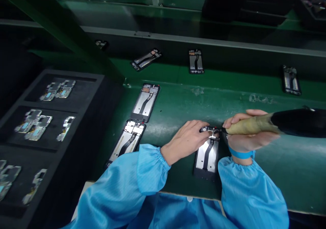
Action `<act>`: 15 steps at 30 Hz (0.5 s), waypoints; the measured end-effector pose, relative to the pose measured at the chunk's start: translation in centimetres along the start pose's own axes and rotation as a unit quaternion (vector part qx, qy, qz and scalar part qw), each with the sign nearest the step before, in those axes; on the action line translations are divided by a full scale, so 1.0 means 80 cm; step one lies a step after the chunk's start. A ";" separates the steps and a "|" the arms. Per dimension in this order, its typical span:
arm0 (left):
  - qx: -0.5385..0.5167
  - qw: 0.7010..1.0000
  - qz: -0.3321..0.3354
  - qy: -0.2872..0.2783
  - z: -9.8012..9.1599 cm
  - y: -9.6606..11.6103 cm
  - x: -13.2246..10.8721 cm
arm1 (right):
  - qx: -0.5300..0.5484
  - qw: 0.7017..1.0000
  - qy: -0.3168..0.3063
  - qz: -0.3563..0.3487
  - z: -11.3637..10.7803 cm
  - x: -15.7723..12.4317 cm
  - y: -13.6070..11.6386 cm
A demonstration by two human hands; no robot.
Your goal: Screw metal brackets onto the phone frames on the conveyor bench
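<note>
An opened phone (207, 154) lies in front of me, its silvery inside and dark ribbon cable facing up. At its top end my left hand (187, 139) grips the edge, fingers bent over the small parts there. My right hand (251, 130) is wrapped round an electric screwdriver (252, 124) with a yellowish taped grip and a black body. The screwdriver's tip end is beside the phone's upper right corner; whether it touches is hidden. A blue strap (241, 153) circles my right wrist.
Two more opened phones (145, 101) lie end to end on the green bench (175, 103) at left. Beyond are several others, including one upright phone (196, 61) and one at far right (291, 80). A black compartment tray (86, 103) with circuit boards (38, 127) stands left.
</note>
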State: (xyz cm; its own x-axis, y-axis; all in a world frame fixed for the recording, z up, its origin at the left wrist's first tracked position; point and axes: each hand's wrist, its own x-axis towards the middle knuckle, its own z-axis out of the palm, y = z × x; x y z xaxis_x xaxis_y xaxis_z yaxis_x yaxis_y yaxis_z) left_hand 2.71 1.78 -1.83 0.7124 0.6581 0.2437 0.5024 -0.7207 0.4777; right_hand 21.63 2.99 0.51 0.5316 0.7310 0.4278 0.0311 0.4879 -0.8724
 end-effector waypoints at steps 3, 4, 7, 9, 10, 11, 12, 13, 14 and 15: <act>0.000 1.000 -0.007 -0.003 0.001 -0.001 0.000 | -0.012 1.000 -0.002 -0.019 0.003 -0.002 0.003; 0.001 1.000 -0.007 -0.003 0.002 -0.001 0.000 | -0.016 0.999 0.004 -0.031 0.003 -0.002 0.004; 0.003 1.000 -0.004 0.000 0.003 -0.001 0.000 | -0.016 0.998 0.022 -0.053 0.002 0.000 0.005; 0.003 1.000 -0.002 0.001 0.003 -0.001 0.000 | -0.005 0.998 0.025 -0.056 0.000 0.002 0.004; 0.003 1.000 -0.002 0.001 0.002 -0.001 0.000 | -0.001 0.998 0.027 -0.054 -0.002 0.003 0.003; 0.003 1.000 -0.001 -0.001 0.002 -0.001 0.000 | 0.001 0.998 0.026 -0.053 -0.003 0.003 0.002; 0.003 1.000 -0.002 -0.004 0.001 -0.001 0.000 | 0.000 0.998 0.024 -0.053 -0.004 0.004 0.001; 0.003 1.000 -0.003 -0.006 0.001 -0.001 0.000 | -0.002 0.998 0.022 -0.052 -0.005 0.004 0.001; 0.002 1.000 -0.004 -0.009 0.000 0.000 0.000 | -0.005 0.998 0.021 -0.052 -0.006 0.004 0.000; 0.001 1.000 -0.005 -0.011 0.000 0.000 0.001 | -0.006 0.998 0.019 -0.051 -0.006 0.005 0.000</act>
State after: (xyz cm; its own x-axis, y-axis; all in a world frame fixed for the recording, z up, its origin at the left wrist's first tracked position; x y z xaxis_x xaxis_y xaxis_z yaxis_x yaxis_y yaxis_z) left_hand 2.72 1.83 -1.83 0.7173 0.6609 0.2209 0.5105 -0.7142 0.4789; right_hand 22.23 3.04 0.53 0.5577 0.6586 0.5052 0.0969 0.5528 -0.8277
